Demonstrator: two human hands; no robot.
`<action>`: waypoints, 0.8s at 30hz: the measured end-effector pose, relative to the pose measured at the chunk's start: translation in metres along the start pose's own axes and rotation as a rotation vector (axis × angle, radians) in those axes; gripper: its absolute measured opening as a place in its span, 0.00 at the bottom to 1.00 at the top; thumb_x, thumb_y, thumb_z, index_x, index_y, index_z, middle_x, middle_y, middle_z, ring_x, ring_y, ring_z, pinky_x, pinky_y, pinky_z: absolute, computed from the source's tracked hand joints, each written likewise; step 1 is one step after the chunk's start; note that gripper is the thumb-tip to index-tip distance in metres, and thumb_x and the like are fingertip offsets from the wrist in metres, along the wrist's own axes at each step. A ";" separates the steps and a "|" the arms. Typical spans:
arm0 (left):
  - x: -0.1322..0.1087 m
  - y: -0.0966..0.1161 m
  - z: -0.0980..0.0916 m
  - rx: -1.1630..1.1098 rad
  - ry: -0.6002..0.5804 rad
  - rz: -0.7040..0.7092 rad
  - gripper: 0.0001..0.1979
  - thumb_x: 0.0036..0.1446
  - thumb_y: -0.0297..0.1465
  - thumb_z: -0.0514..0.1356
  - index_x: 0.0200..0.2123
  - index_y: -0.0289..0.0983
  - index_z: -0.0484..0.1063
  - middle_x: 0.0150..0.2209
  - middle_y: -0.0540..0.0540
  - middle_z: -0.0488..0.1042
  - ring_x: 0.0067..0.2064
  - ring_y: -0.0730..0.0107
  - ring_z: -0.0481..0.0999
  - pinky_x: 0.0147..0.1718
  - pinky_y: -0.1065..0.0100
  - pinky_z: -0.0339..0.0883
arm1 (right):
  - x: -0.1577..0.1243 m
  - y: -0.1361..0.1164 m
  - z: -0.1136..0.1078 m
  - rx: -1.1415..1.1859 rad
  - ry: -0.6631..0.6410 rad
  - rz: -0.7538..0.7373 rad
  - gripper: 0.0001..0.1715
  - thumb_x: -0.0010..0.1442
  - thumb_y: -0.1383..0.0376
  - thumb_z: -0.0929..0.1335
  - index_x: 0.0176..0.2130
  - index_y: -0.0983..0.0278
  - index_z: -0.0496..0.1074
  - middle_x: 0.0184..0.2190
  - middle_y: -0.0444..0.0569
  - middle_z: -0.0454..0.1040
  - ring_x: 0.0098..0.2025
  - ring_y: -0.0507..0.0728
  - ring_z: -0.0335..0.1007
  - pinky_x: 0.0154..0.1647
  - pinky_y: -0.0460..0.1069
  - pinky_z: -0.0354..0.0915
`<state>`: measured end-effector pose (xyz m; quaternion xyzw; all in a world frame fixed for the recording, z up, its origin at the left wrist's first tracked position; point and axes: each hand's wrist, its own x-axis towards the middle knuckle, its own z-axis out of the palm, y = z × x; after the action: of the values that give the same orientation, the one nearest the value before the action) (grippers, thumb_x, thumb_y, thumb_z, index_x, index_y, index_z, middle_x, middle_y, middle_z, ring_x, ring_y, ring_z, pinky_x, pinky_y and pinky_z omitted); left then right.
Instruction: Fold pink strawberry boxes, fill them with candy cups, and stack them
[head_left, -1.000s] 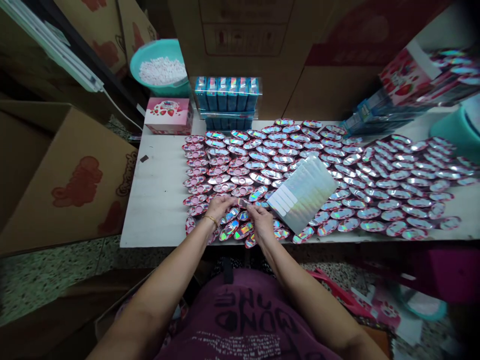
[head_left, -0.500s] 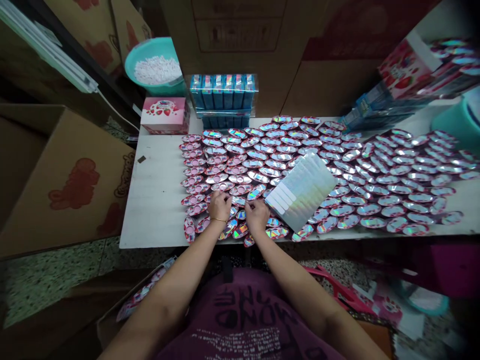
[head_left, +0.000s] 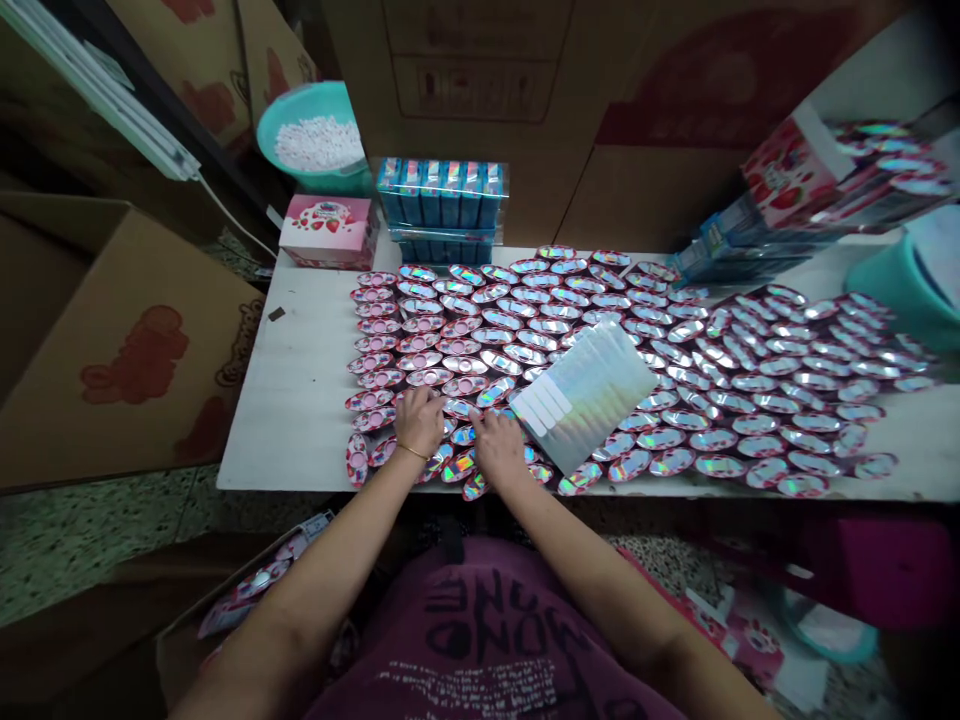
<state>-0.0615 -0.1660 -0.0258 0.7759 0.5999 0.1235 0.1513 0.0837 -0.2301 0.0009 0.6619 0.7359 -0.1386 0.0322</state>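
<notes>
Over the front left of the packed rows, my left hand (head_left: 420, 420) has its fingers curled together at the left end of an oval-topped pack (head_left: 457, 408). Whether a small piece is pinched there is too small to tell. My right hand (head_left: 499, 442) rests at the other end of that pack, fingers apart and pointing forward, the index tip touching its top. Packs with pink round centres (head_left: 373, 344) stand on the left; silver, shiny-topped packs (head_left: 720, 440) fill the rest. Right of my right hand, a stack of holographic sheets (head_left: 592, 395) with bare white strips lies on the packs.
Behind the rows stand a strawberry-print box (head_left: 328, 230), wrapped blue boxes (head_left: 442, 195) and a turquoise tub (head_left: 274, 125) of white pieces. Another turquoise tub (head_left: 889, 275) is at the right. An open carton (head_left: 127, 340) stands left of the white table (head_left: 262, 420).
The view has shifted slightly. My right hand's fingers have spread from a pinch and lie over the pack. My left hand stays at the same pack.
</notes>
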 end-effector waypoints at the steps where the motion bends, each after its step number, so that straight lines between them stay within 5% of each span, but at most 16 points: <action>1: 0.001 0.004 -0.002 -0.012 0.016 -0.019 0.11 0.54 0.30 0.54 0.36 0.40 0.75 0.37 0.42 0.70 0.42 0.59 0.66 0.41 0.59 0.60 | -0.002 0.004 -0.004 0.027 0.022 -0.055 0.22 0.57 0.71 0.59 0.52 0.66 0.64 0.38 0.56 0.68 0.38 0.58 0.61 0.37 0.52 0.56; 5: 0.014 0.046 0.002 -0.317 0.054 0.032 0.13 0.54 0.35 0.55 0.42 0.39 0.72 0.43 0.44 0.71 0.46 0.63 0.67 0.47 0.62 0.59 | -0.014 0.051 -0.031 0.204 0.300 -0.230 0.20 0.60 0.69 0.57 0.50 0.63 0.67 0.39 0.53 0.68 0.38 0.56 0.61 0.39 0.51 0.58; 8: 0.032 0.093 0.016 -0.558 -0.117 0.025 0.20 0.49 0.39 0.60 0.44 0.37 0.71 0.42 0.44 0.73 0.44 0.65 0.70 0.43 0.66 0.62 | -0.004 0.107 -0.052 0.195 0.476 -0.142 0.21 0.60 0.69 0.57 0.50 0.61 0.67 0.40 0.53 0.67 0.40 0.57 0.60 0.41 0.52 0.59; 11: 0.049 0.126 0.034 -0.661 -0.290 -0.074 0.15 0.49 0.36 0.59 0.39 0.34 0.73 0.33 0.46 0.75 0.35 0.69 0.72 0.35 0.70 0.64 | 0.022 0.152 -0.058 0.024 0.393 -0.220 0.22 0.59 0.70 0.59 0.51 0.62 0.66 0.44 0.55 0.67 0.42 0.59 0.58 0.41 0.53 0.59; 13: 0.054 0.136 0.043 -0.673 -0.302 -0.132 0.11 0.52 0.33 0.56 0.32 0.33 0.75 0.28 0.48 0.75 0.32 0.70 0.72 0.33 0.71 0.63 | 0.038 0.172 -0.052 -0.074 0.313 -0.341 0.20 0.58 0.70 0.60 0.50 0.63 0.67 0.45 0.55 0.67 0.42 0.59 0.58 0.41 0.52 0.59; 19: 0.048 0.145 0.056 -0.723 -0.237 -0.290 0.12 0.53 0.33 0.54 0.32 0.32 0.74 0.27 0.49 0.74 0.31 0.72 0.71 0.30 0.73 0.62 | 0.035 0.198 -0.033 -0.115 0.362 -0.496 0.15 0.60 0.69 0.60 0.46 0.65 0.69 0.44 0.53 0.68 0.40 0.56 0.59 0.41 0.50 0.57; 24: 0.046 0.145 0.056 -0.468 -0.192 -0.274 0.12 0.55 0.32 0.53 0.33 0.34 0.74 0.31 0.44 0.75 0.36 0.66 0.72 0.36 0.68 0.63 | -0.006 0.183 -0.094 -0.111 0.299 -0.451 0.10 0.59 0.67 0.61 0.32 0.64 0.70 0.40 0.52 0.69 0.37 0.56 0.61 0.38 0.50 0.57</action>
<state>0.1010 -0.1601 -0.0216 0.6399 0.6372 0.1630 0.3974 0.2769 -0.1974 0.0627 0.4916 0.8678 -0.0025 -0.0725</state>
